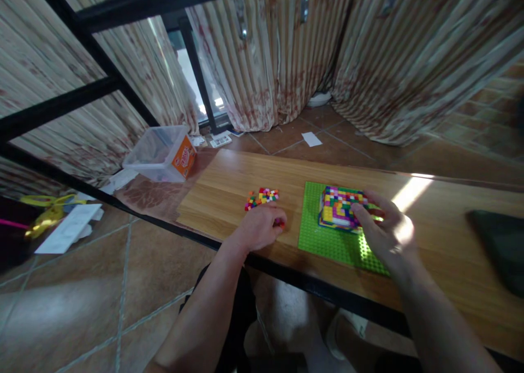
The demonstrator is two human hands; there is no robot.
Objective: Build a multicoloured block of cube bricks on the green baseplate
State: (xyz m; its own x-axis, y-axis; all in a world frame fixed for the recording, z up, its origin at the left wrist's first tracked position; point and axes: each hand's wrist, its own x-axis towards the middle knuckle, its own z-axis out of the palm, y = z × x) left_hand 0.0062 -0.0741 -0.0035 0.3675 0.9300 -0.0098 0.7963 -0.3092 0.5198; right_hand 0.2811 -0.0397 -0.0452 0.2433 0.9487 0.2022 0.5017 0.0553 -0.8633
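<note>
A block built of many-coloured toy bricks [338,209] sits on a green baseplate [313,242]. My right hand [387,228] is at its right end, with the thumb on the top and the fingers round the far corner; part of the block is hidden behind it. To the left, my left hand [262,228] rests low over the table with curled fingers. Small red and orange bricks [280,223] show at its fingertips. Just beyond that hand lies a loose pile of small coloured bricks [267,195].
The wooden table [229,176] has a dark front edge. A dark flat object [497,245] lies at its right. On the floor at the left stand a clear plastic bin [151,155] and white papers [71,228]. Curtains [262,62] hang behind a black metal frame [102,56].
</note>
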